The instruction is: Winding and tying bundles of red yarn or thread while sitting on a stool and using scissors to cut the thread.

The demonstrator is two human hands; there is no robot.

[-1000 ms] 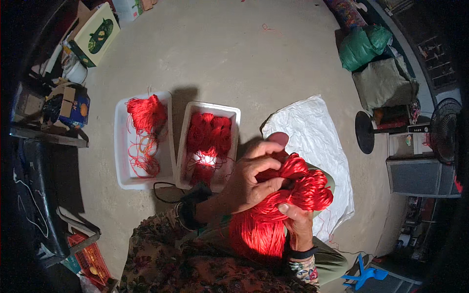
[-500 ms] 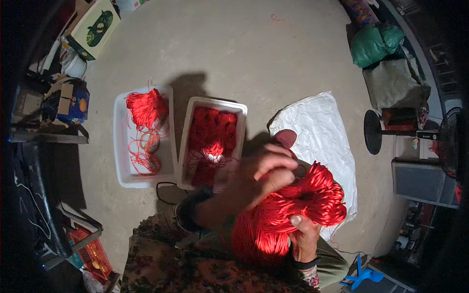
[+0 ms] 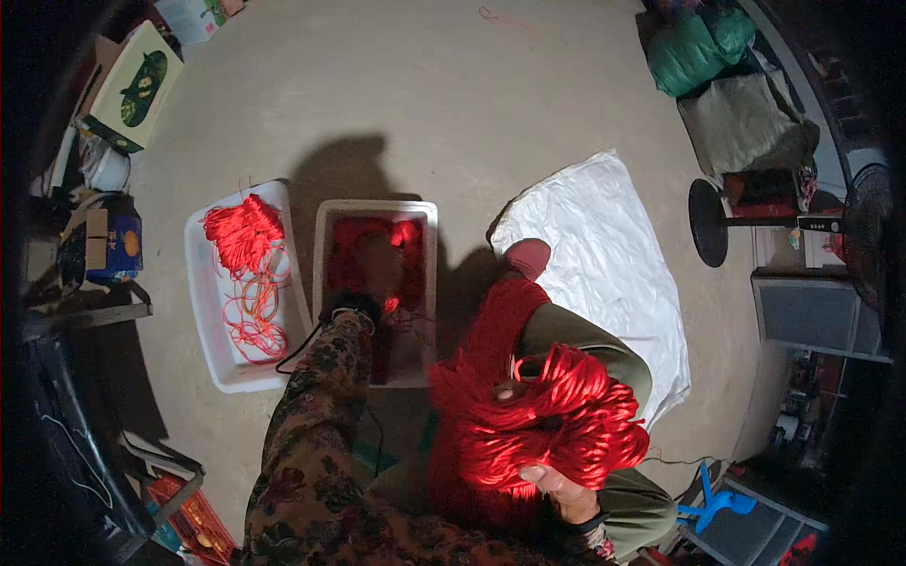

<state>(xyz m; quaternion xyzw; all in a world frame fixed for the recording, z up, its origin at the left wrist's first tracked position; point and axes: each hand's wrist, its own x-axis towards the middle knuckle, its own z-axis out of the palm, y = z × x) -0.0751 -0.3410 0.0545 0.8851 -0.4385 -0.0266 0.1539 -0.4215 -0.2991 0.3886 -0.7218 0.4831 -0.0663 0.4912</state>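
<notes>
My right hand [image 3: 563, 491] is closed round a thick bundle of glossy red cord [image 3: 604, 415], its thumb showing at the near side. The bundle lies over my lap, and more red strands run along my leg. On the left, my left arm reaches into a white box [image 3: 431, 247] that holds red cord hanks [image 3: 411, 274]. Deep shadow covers my left hand [image 3: 379, 267] there, over the hanks; its fingers do not show clearly.
Left of the box stands a white tray [image 3: 209, 316] with a red cord bunch [image 3: 245, 236] and loose strands. A white sheet [image 3: 604, 245] lies by my foot. A fan [image 3: 864, 226] and bags [image 3: 746, 123] stand right; a printed carton [image 3: 137, 90] sits far left.
My left hand has moved from above the red bundle leftward into the white box. My right hand keeps its hold on the bundle. The view has shifted slightly.
</notes>
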